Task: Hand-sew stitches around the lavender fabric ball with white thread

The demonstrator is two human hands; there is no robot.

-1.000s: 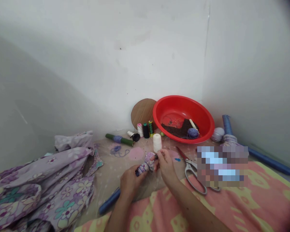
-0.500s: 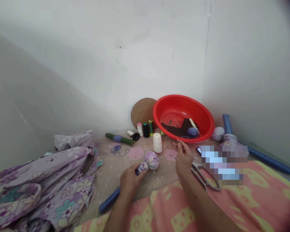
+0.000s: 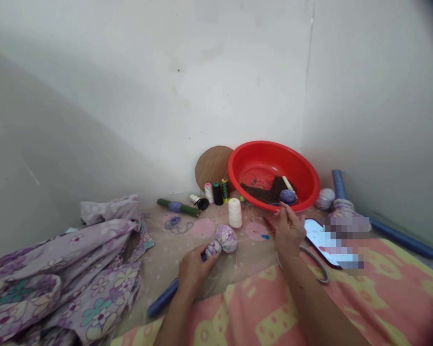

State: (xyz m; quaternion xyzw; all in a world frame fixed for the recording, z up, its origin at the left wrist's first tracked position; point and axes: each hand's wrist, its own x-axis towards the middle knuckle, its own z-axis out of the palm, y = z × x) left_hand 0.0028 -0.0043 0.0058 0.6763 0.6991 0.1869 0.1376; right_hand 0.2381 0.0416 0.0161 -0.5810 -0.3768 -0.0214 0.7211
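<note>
Two hands are drawing apart: the left hand [image 3: 194,270] is clenching the gathered neck of the floral cloth ball [image 3: 226,239] near the white thread cone [image 3: 235,213], while the right hand [image 3: 289,231] is lifting away toward the red plastic basin [image 3: 267,144], whether pinching anything I cannot tell.

The left hand [image 3: 196,271] and right hand [image 3: 290,233] are bare, with slim fingers. The left forearm [image 3: 171,324] and right forearm [image 3: 319,302] are bare too, tapering toward the wrists.
</note>
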